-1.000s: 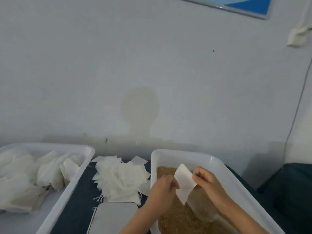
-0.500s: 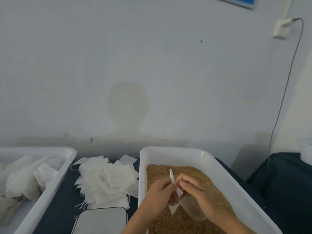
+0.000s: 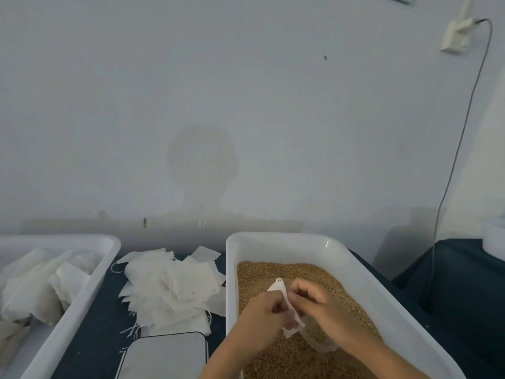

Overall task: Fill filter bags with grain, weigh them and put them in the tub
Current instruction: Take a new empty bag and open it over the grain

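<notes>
Hands (image 3: 289, 310) lower, near tub rim (image 3: 231, 283)

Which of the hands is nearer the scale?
Left. The left hand is over the grain tub's near-left part, just right of the scale; the right hand is further right, pinching the same filter bag.

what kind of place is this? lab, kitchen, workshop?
Probably a small hand-packing workstation, not a kitchen: a white plastic tub of brown grain, a loose pile of empty white filter bags on a dark cloth table, and a flat grey scale. Plain wall behind.
</notes>
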Demonstrator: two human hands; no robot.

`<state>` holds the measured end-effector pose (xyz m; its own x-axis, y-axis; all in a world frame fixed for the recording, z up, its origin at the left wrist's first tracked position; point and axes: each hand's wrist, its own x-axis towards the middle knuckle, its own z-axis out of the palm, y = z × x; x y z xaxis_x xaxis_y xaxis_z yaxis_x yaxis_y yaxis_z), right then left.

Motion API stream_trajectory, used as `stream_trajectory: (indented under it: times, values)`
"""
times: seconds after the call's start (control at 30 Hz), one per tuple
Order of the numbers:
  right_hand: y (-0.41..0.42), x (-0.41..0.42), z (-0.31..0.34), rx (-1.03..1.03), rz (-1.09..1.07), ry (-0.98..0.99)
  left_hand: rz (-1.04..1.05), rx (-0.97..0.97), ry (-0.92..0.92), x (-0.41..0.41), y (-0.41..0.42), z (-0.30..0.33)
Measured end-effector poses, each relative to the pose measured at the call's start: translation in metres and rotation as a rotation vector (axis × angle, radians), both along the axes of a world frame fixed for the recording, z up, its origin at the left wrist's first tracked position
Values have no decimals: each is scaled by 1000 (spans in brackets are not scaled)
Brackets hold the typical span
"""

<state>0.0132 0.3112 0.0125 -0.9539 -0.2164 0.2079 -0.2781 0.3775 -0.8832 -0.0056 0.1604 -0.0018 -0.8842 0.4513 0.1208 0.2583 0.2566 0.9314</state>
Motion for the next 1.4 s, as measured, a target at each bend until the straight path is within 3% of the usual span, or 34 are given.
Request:
stream_trajectory:
  times: [0.53,0.97,1.23,1.4]
  values:
    - [1,1,3,161,4,85,60,20,-16,4,-3,4]
    - [0,6,5,257,9,117,62,-127,26,7,-2,6]
    - [6,0,1,141,-143,74,188,-24,-10,6,0,6]
    - [6,1,2,-55,-126,-36,336,-68,212,8,-1,5]
